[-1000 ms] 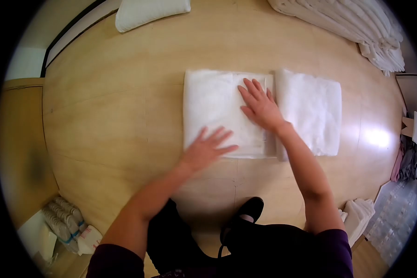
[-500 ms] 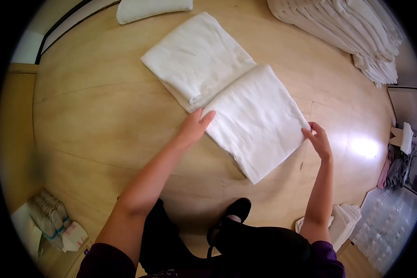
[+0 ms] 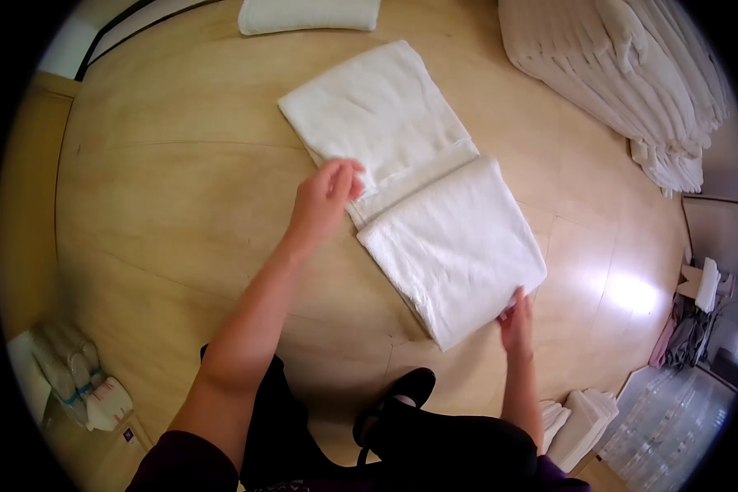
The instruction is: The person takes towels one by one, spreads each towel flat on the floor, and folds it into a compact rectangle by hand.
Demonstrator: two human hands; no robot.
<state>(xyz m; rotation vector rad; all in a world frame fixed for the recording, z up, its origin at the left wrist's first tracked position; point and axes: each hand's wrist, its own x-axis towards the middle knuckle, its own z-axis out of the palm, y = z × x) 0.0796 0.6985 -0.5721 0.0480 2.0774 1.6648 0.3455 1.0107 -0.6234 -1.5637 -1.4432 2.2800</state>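
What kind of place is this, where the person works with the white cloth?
It looks like a laundry or linen room, perhaps in a workplace: a large heap of white fabric, more folded white cloth at the far edge, and the white cloth under work on a wide, pale surface.

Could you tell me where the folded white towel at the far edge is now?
The folded white towel lies at the top of the head view, left of centre, beyond the larger white cloth.
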